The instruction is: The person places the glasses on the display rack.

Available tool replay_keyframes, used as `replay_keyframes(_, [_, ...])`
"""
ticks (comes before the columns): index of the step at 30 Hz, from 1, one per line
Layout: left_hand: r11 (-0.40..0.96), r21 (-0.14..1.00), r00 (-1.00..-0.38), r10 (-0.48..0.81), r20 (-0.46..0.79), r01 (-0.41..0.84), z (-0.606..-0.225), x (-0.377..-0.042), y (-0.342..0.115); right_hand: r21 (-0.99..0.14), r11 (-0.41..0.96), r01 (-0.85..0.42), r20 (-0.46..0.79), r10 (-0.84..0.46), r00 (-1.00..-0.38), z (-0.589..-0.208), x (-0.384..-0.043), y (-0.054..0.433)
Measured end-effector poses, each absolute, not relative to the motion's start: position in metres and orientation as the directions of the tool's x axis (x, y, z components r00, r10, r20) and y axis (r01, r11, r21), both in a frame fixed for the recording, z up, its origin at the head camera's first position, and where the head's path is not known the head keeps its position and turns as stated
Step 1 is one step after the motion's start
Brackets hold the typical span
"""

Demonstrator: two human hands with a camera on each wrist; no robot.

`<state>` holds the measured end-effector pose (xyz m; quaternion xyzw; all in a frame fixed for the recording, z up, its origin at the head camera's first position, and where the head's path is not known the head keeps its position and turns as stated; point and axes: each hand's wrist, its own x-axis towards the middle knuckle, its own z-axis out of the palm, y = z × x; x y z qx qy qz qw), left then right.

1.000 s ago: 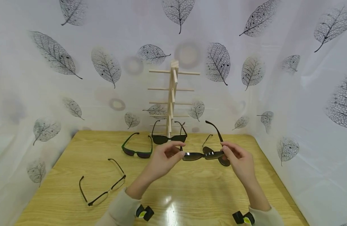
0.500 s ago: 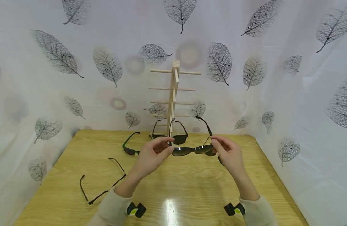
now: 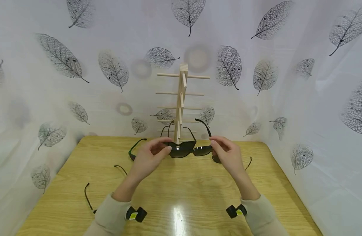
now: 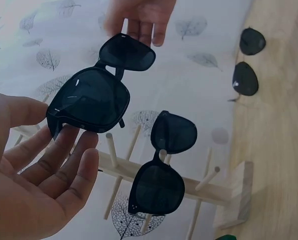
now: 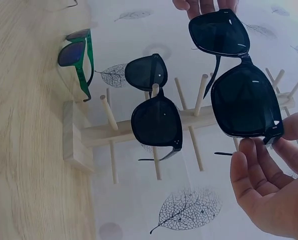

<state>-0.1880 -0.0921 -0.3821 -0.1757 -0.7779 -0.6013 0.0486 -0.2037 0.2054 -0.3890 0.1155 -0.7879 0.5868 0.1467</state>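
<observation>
Both hands hold one pair of black sunglasses (image 3: pixel 202 151) in front of the wooden display rack (image 3: pixel 181 98). My left hand (image 3: pixel 147 160) pinches the left hinge end between thumb and fingers. At the other end, my right hand (image 3: pixel 228 156) pinches the opposite hinge. The temples are unfolded and point away towards the rack. In the right wrist view, both dark lenses of the held sunglasses (image 5: pixel 244 100) show whole. Behind them, a second pair of black sunglasses (image 5: pixel 156 122) hangs on the rack's low pegs, apart from the held pair.
Green-framed sunglasses (image 5: pixel 71 54) lie left of the rack. Partly behind my right hand are dark sunglasses (image 4: pixel 246 78) on the wooden table (image 3: pixel 198 196). Thin-framed eyeglasses (image 3: pixel 88 196) at the front left are mostly hidden by my left arm. A leaf-print curtain (image 3: pixel 133 29) encloses the table.
Both hands have carried the black sunglasses left and slightly up, from the right of the rack to in front of it. The grip looks unchanged; the other glasses stay put.
</observation>
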Motion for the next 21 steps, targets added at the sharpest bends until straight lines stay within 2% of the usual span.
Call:
replay_keyframes(12, [0.25, 0.908, -0.94, 0.15, 0.306, 0.335, -0.373, -0.209, -0.107, -0.889, 0.262, -0.374, 0.375, -0.047, -0.926, -0.387, -0.227, 0.185])
replay_keyframes(21, [0.188, 0.938, -0.956, 0.089, 0.278, 0.291, -0.379, -0.223, -0.11, -0.898, 0.272, -0.345, 0.346, -0.046, -0.937, -0.389, -0.242, 0.175])
